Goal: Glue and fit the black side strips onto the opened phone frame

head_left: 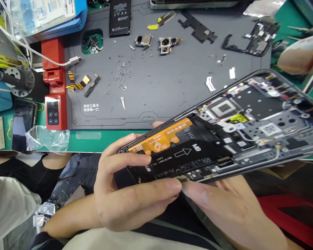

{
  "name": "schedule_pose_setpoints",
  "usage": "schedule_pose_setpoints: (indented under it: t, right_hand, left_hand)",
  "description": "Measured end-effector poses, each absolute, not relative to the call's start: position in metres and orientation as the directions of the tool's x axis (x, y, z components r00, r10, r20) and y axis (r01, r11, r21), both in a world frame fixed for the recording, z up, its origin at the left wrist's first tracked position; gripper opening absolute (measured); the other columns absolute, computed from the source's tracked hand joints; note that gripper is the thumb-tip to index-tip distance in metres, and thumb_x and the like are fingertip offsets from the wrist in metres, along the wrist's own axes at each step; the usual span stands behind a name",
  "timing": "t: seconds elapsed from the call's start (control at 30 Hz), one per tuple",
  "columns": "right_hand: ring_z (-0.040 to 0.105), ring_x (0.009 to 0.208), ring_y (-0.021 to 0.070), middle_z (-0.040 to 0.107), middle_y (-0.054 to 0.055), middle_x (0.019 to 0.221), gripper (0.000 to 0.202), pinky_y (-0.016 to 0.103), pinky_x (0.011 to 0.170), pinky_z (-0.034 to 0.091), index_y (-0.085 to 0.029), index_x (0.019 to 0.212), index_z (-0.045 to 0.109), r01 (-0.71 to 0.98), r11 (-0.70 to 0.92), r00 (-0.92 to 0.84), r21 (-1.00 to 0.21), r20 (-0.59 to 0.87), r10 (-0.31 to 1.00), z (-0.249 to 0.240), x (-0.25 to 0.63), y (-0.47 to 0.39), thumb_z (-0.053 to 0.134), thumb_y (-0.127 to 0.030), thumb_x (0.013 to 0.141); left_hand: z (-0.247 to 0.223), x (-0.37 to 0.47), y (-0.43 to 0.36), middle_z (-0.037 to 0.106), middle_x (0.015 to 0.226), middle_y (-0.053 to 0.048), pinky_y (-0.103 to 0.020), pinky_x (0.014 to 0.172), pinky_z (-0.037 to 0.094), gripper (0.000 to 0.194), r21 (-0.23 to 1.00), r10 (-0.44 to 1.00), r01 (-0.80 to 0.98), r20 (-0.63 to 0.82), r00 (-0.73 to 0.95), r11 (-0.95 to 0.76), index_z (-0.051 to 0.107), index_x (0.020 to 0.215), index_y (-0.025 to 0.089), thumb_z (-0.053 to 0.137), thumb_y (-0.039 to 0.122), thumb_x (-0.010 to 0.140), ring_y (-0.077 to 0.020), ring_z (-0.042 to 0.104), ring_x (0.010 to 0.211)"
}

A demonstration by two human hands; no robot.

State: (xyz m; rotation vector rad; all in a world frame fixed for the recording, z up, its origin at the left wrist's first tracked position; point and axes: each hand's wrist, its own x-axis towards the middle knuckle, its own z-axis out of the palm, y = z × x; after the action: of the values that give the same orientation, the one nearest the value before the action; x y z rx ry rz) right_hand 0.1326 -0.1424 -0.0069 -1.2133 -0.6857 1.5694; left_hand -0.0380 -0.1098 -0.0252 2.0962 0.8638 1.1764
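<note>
An opened smartphone [255, 100] is held tilted over the front edge of the bench, its insides facing up. Its black battery [169, 149] carries an orange label and a printed arrow. My left hand [120, 184] wraps the phone's lower end, thumb on the near edge and a fingertip over the battery. With its thumb on the same near edge, my right hand [224, 201] grips from below, its fingers mostly hidden under the phone. Both thumb tips nearly meet by a small brownish part [182, 178] at the frame, too covered to name.
On the grey work mat [156, 83] lie loose screws [122, 73], camera modules [168, 45], a battery [120, 17], flex cables [79, 82] and a black bracket [198, 27]. A red device [54, 83] stands left, near another phone [23, 119]. Another person's white sleeve [13, 208] is at lower left.
</note>
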Motion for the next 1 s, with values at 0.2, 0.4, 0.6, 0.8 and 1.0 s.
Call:
schedule_pose_setpoints:
  t: [0.2, 0.4, 0.6, 0.8, 1.0]
  right_hand:
    - [0.075, 0.133, 0.0327, 0.082, 0.003, 0.126, 0.047, 0.040, 0.102, 0.072, -0.040, 0.134, 0.078, -0.424, -0.368, -0.024, -0.828, -0.396, 0.918, -0.009, 0.134, -0.147, 0.090, -0.049, 0.090]
    - [0.077, 0.129, 0.0319, 0.083, 0.001, 0.124, 0.048, 0.041, 0.107, 0.070, -0.040, 0.134, 0.078, -0.495, -0.357, -0.001, -0.792, -0.410, 0.912, -0.011, 0.129, -0.149, 0.092, -0.040, 0.088]
    - [0.078, 0.127, 0.0328, 0.083, 0.002, 0.124, 0.051, 0.045, 0.112, 0.067, -0.040, 0.135, 0.077, -0.534, -0.358, 0.014, -0.766, -0.431, 0.902, -0.009, 0.125, -0.149, 0.093, -0.036, 0.087]
    - [0.081, 0.118, 0.0317, 0.083, 0.003, 0.123, 0.051, 0.044, 0.109, 0.068, -0.037, 0.134, 0.076, -0.513, -0.356, 0.052, -0.781, -0.442, 0.895, -0.010, 0.123, -0.148, 0.093, -0.037, 0.086]
    - [0.081, 0.119, 0.0326, 0.083, 0.003, 0.121, 0.044, 0.046, 0.110, 0.068, -0.035, 0.128, 0.078, -0.520, -0.345, 0.056, -0.781, -0.434, 0.899, -0.012, 0.124, -0.151, 0.092, -0.036, 0.087]
  left_hand:
    - [-0.024, -0.041, -0.107, 0.062, 0.123, -0.005, -0.049, 0.128, 0.058, 0.007, 0.724, 0.741, 0.248, 0.507, 0.440, -0.643, 0.077, 0.110, 0.020, 0.072, 0.018, 0.105, -0.0168, 0.067, 0.123]
    - [-0.025, -0.039, -0.107, 0.062, 0.121, -0.006, -0.049, 0.127, 0.058, 0.008, 0.726, 0.743, 0.244, 0.514, 0.428, -0.643, 0.078, 0.109, 0.017, 0.074, 0.016, 0.102, -0.0178, 0.067, 0.118]
    - [-0.024, -0.040, -0.107, 0.063, 0.121, -0.007, -0.051, 0.127, 0.059, 0.010, 0.716, 0.737, 0.257, 0.511, 0.442, -0.650, 0.079, 0.110, 0.017, 0.076, 0.016, 0.100, -0.0194, 0.068, 0.115]
    - [-0.022, -0.040, -0.108, 0.061, 0.121, -0.006, -0.050, 0.127, 0.059, 0.009, 0.712, 0.743, 0.274, 0.506, 0.438, -0.647, 0.079, 0.109, 0.019, 0.075, 0.016, 0.101, -0.0183, 0.068, 0.117]
    - [-0.021, -0.039, -0.109, 0.062, 0.120, -0.006, -0.053, 0.123, 0.062, 0.009, 0.697, 0.744, 0.301, 0.505, 0.438, -0.651, 0.079, 0.110, 0.019, 0.074, 0.017, 0.102, -0.0187, 0.069, 0.115]
